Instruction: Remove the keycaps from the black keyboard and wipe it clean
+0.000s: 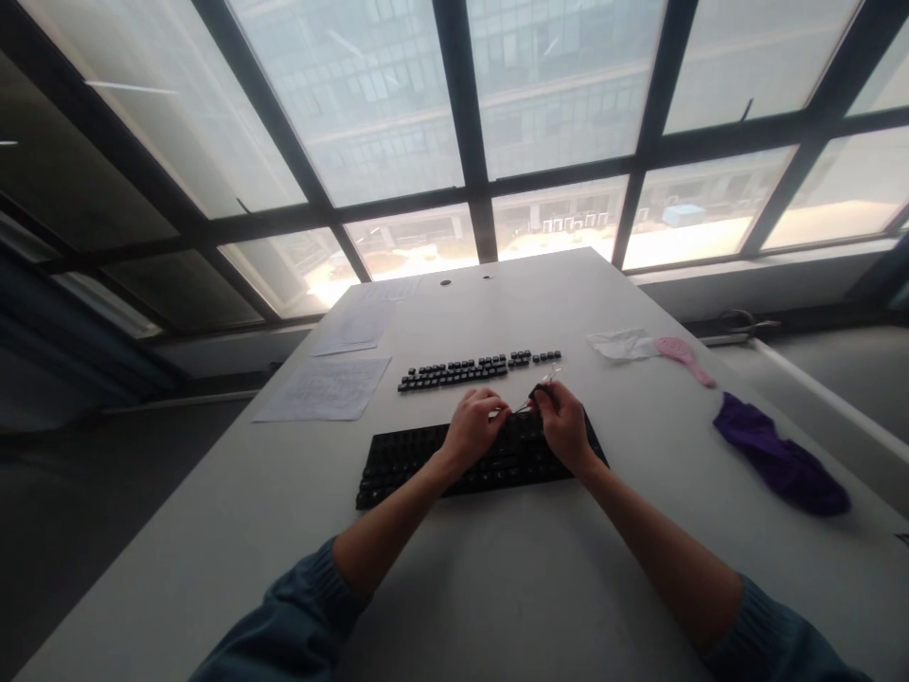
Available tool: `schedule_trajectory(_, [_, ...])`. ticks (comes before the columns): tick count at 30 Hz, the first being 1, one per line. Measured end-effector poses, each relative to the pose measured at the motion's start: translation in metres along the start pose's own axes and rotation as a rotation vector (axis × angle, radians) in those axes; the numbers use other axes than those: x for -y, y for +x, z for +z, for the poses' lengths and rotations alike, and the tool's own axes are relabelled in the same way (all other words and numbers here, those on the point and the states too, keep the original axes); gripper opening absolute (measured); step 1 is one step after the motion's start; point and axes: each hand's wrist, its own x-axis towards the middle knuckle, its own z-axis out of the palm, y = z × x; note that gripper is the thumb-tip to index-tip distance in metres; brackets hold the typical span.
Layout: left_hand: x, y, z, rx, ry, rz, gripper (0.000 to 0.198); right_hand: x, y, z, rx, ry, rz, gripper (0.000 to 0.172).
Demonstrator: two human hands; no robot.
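A black keyboard (404, 455) lies on the white table under both hands, with the keycaps off part of its upper area. My right hand (563, 426) is closed on a small tool with a black grip and thin wire ends, which looks like a wire keycap puller (541, 389). One wire end reaches left toward my other hand. My left hand (472, 428) hovers over the keyboard's middle, its thumb and fingertips pinched near that wire; what they hold is too small to make out. Beyond the keyboard, removed black keycaps (454, 374) stand in rows.
Printed paper sheets (327, 388) lie at the left. On the right are a crumpled white tissue or wrapper (621, 346), a pink hairbrush (683, 358) and a purple cloth (777, 459). Large windows (554, 85) rise behind the table (497, 587).
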Motion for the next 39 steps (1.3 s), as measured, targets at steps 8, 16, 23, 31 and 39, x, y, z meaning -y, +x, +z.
schedule_trajectory(8, [-0.007,-0.024,0.021,-0.025,-0.130,-0.079,0.016,-0.010,-0.005,-0.012,0.201,-0.134,-0.049,0.019])
schedule_trajectory(16, [-0.010,-0.024,0.023,0.100,-0.091,-0.031,0.019,-0.018,0.005,-0.011,-0.030,-0.027,0.054,0.028])
schedule_trajectory(23, [-0.006,-0.016,0.033,0.164,-0.097,-0.024,0.015,-0.019,0.005,-0.011,-0.038,0.050,0.124,0.029])
schedule_trajectory(31, [-0.015,-0.024,0.032,0.158,-0.098,0.013,0.009,-0.023,0.004,-0.009,-0.032,0.095,0.141,0.027])
schedule_trajectory(39, [-0.015,-0.026,0.033,0.037,-0.184,-0.022,0.006,-0.024,0.004,-0.009,-0.033,0.085,0.150,0.030])
